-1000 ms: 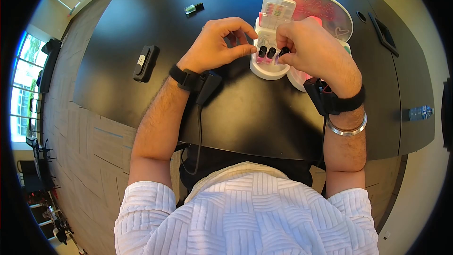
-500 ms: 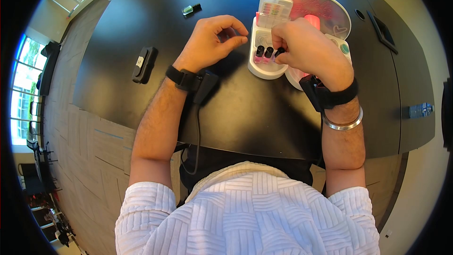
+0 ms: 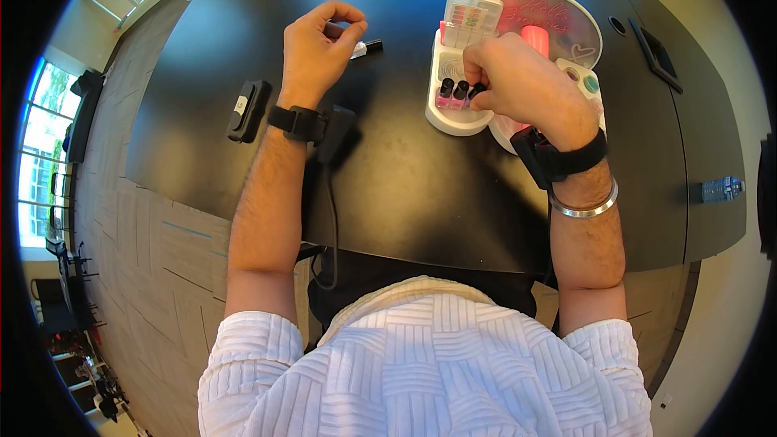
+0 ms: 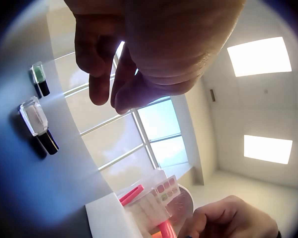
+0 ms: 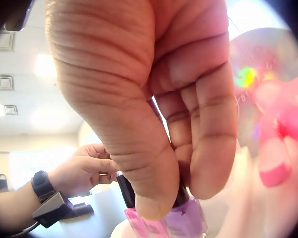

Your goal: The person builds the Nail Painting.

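Note:
My right hand is at the white vanity case, pinching the black cap of a purple nail polish bottle between thumb and fingers. Pink nail polish bottles with black caps stand in a row just left of it. Away to the left, my left hand hovers over the table with fingers loosely curled and nothing between them. Two bottles lie below it in the left wrist view: a pale nail polish and a green nail polish, both black-capped.
The case has a raised clear palette lid and a round mirror with pink lettering behind. A black case lies on the table at left. A water bottle lies at far right, and a black frame behind.
My left hand has moved left, away from the vanity case, and the pale nail polish now shows beside it. My right hand has shifted slightly left, still at the purple bottle.

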Available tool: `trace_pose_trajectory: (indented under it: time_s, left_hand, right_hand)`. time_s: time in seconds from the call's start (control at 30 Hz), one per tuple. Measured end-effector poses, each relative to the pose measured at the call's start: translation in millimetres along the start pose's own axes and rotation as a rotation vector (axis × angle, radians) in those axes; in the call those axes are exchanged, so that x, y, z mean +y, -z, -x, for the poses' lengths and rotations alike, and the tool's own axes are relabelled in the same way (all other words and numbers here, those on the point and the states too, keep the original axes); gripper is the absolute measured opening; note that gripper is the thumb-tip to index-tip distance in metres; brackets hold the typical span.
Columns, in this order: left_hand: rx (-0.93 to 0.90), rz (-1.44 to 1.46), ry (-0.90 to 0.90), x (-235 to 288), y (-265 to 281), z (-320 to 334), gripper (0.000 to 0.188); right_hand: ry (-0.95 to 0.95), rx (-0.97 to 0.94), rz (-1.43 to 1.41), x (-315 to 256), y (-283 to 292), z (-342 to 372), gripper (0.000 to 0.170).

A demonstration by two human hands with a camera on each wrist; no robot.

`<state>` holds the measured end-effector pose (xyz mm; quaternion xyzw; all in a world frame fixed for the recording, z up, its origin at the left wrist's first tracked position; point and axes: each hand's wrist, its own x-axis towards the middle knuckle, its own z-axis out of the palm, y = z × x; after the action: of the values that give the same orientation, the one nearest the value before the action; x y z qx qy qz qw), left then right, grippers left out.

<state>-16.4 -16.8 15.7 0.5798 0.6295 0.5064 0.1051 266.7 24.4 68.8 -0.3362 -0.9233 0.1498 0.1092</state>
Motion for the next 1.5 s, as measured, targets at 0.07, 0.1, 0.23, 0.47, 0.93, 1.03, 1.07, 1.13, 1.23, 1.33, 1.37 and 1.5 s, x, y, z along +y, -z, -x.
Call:
trace_pose_trajectory:
  time_s: [0.07, 0.1, 0.23, 0.47, 0.93, 1.03, 1.07, 1.13, 1.23, 1.33, 1.37, 1.5]
  left_hand:
    - [0.033, -0.032, -0.018, -6.9, 1.1, -2.5, 0.010]
    - [0.065, -0.064, -0.038, -9.2, 1.9, -3.8, 0.011]
    - [0.088, -0.109, 0.009, -17.5, 8.7, -7.9, 0.011]
    - [0.103, -0.200, 0.067, -43.9, 15.3, -17.5, 0.014]
    - [-0.069, -0.392, -0.085, -115.7, 13.8, -34.3, 0.042]
    - [-0.141, -0.469, -0.095, -122.2, 10.7, -38.3, 0.043]
    - [-0.148, -0.479, -0.090, -124.1, 9.6, -40.7, 0.040]
    - [-0.152, -0.489, -0.083, -116.9, 11.2, -41.0, 0.037]
    - [-0.152, -0.495, -0.035, -112.0, 14.0, -39.6, 0.032]
    - [-0.095, -0.469, -0.045, -98.2, 15.7, -37.4, 0.031]
    - [-0.062, -0.454, 0.021, -91.3, 16.0, -36.5, 0.027]
    - [0.035, -0.091, 0.122, -58.7, 14.3, -32.7, 0.015]
  right_hand:
    - [-0.003, 0.006, 0.008, -1.3, 0.8, -1.9, 0.020]
    - [-0.048, -0.045, 0.025, -3.2, 3.0, -3.7, 0.023]
    - [-0.079, -0.060, 0.001, -2.8, 3.8, -2.8, 0.029]
    - [-0.009, 0.091, 0.021, -4.3, 17.2, 10.4, 0.035]
    - [0.059, 0.120, -0.023, -10.3, 39.9, 19.3, 0.031]
    - [0.087, 0.125, -0.051, -13.6, 41.0, 20.2, 0.031]
    - [0.089, 0.125, -0.049, -14.1, 41.2, 20.0, 0.031]
    - [0.099, 0.149, -0.026, -14.3, 41.6, 19.5, 0.031]
    - [0.108, 0.163, -0.045, -10.9, 40.1, 18.9, 0.032]
    - [0.104, 0.181, -0.063, -12.0, 39.7, 18.3, 0.031]
    - [0.107, 0.181, -0.062, -12.0, 39.6, 17.7, 0.031]
    - [0.202, 0.262, -0.102, -8.7, 37.9, 13.7, 0.028]
